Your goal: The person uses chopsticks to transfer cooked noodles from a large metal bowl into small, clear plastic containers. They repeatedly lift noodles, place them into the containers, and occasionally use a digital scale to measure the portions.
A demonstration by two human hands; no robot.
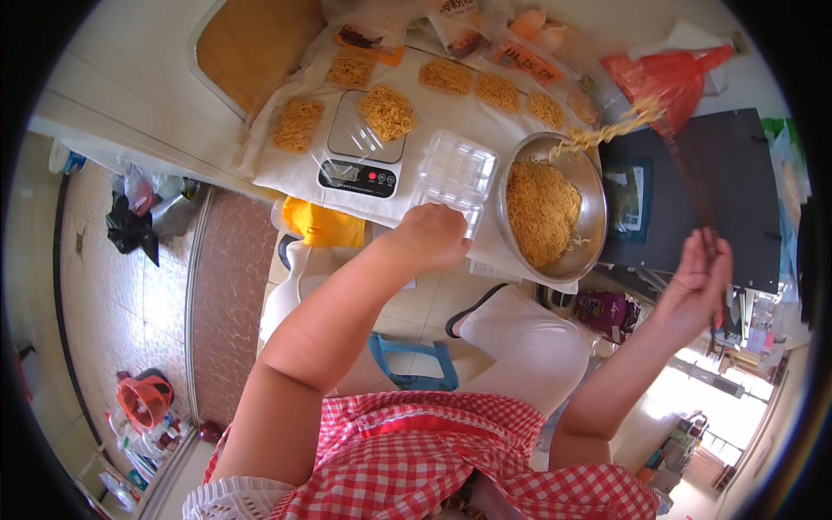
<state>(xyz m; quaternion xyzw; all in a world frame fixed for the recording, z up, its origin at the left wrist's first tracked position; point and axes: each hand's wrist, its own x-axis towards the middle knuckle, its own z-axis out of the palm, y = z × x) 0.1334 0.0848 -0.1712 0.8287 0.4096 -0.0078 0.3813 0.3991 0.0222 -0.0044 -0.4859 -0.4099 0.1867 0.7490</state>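
My left hand (434, 233) is curled over the near edge of a clear plastic clamshell box (457, 166) that lies with its lid raised. On the right, my right hand (699, 279) grips long dark chopsticks (695, 175), blurred by motion. From their far end a twisted strand of noodles (608, 133) trails above the rim of a steel bowl (595, 240). Inside that bowl lies a large heap of yellow noodles (543, 211). A digital kitchen scale (341, 140) stands left of the box, with a noodle portion (385, 114) in clear plastic on it.
Several noodle portions (444, 77) sit along the back of the white cloth (273, 170). Behind them are printed food packets (526, 58) and a red plastic bag (669, 78). A dark box (734, 162) stands right of the bowl. Below is a blue plastic stool (416, 348).
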